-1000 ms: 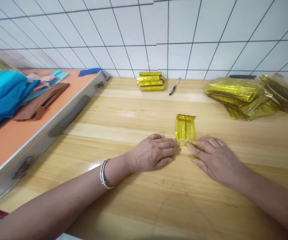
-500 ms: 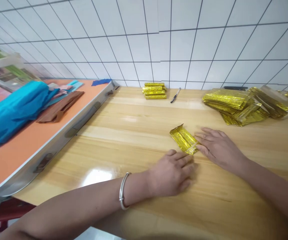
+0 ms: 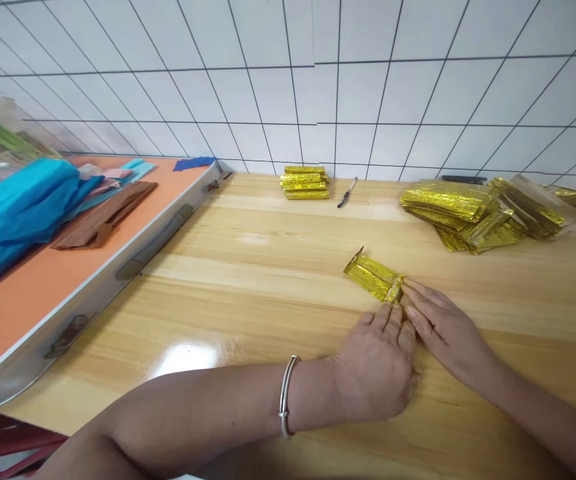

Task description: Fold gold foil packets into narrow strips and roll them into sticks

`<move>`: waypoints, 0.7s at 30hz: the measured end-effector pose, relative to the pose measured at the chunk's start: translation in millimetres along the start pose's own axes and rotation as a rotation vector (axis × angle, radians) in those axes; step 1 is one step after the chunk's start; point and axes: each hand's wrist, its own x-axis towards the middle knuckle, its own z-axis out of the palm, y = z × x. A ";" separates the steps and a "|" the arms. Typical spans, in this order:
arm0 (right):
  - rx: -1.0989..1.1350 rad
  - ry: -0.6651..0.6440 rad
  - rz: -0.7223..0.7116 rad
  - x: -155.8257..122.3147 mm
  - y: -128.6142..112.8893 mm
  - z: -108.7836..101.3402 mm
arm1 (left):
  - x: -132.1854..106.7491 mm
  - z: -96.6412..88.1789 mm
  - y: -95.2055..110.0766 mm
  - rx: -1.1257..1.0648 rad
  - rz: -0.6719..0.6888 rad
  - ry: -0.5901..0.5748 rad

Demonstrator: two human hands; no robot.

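A folded gold foil packet lies slanted on the wooden table, one end pointing to the far left. My right hand lies flat with fingers stretched, its fingertips touching the packet's near right end. My left hand, a silver bangle on its wrist, rests palm down just below the packet, fingers together and extended toward it, close against my right hand. Neither hand grips anything.
A small stack of folded gold packets and a pen lie by the tiled wall. A loose heap of gold foil bags sits at the far right. An orange-topped table with blue and brown cloth adjoins on the left.
The packet turned from upright to slanted. My left hand slid from left of the packet to below it, beside my right hand, which now touches the packet's right end.
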 end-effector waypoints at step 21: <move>-0.083 -0.072 -0.024 23.6 14.7 7.9 | 6.8 -4.7 -135.1 -0.428 -0.222 0.394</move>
